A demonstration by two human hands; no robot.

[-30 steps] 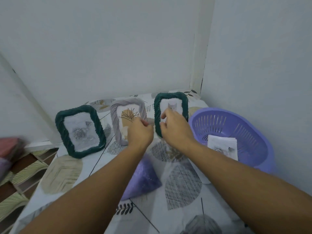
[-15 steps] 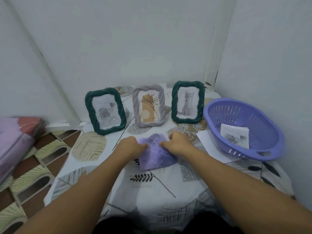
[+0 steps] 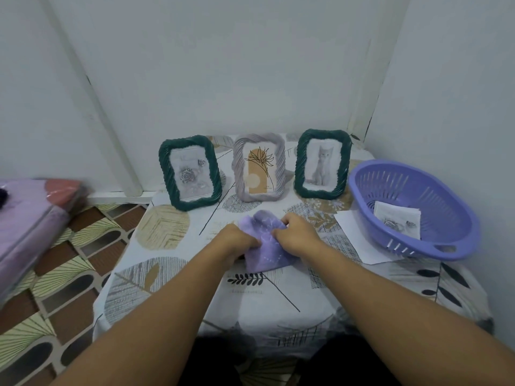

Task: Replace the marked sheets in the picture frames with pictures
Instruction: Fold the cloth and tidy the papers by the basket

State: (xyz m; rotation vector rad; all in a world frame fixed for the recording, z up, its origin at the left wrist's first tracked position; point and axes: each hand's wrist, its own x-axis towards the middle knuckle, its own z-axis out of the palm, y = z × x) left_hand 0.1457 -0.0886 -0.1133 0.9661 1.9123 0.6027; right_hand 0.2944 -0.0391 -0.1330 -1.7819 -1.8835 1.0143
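Frames [image 3: 259, 167] stand upright just behind the purple cloth [image 3: 264, 246] both hands, left [image 3: 237, 242] and right [image 3: 296, 236], grip, so a careless lift could topple one.

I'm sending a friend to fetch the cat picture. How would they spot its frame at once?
On the leaf-patterned table three frames stand in a row near the wall. The cat frame is the rightmost, next to the purple basket. It is dark green like the rose frame at the left, but shows a sitting grey kitten.
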